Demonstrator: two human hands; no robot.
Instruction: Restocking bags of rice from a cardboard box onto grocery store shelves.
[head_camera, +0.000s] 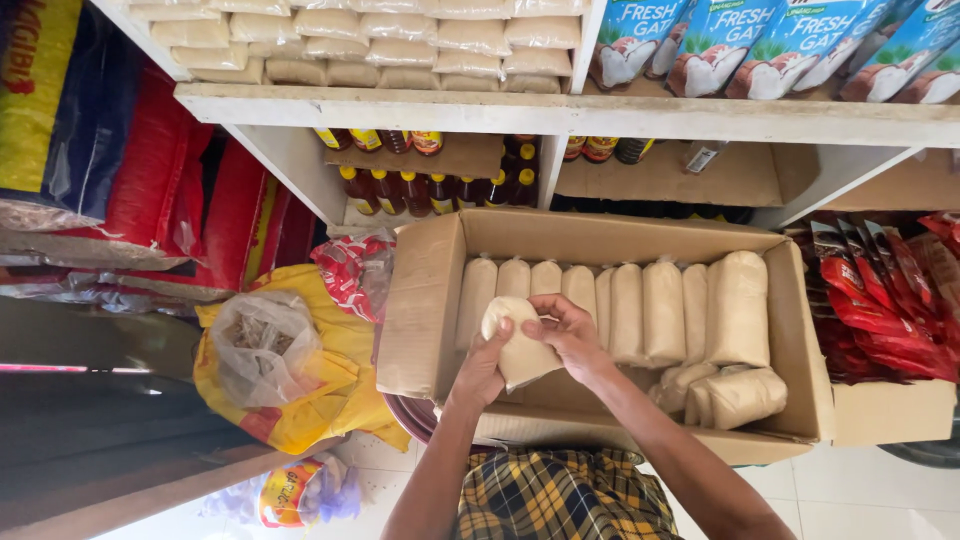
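Both my hands hold one pale, clear-wrapped packet (520, 345) of whitish grain over the left part of an open cardboard box (425, 300). My left hand (483, 368) grips its lower left side. My right hand (567, 335) clasps its right side from above. Behind the packet, a row of several like packets (640, 305) stands upright along the box's far wall. A few more packets (735, 395) lie flat in the box's right corner.
White shelves (560, 112) carry stacked pale packets, blue-green cartons (760, 45) and dark sauce bottles (420, 190). Red sachets (880, 300) fill a box at right. A yellow bag (330, 390) and clear plastic bag (262, 340) sit at left, red sacks behind.
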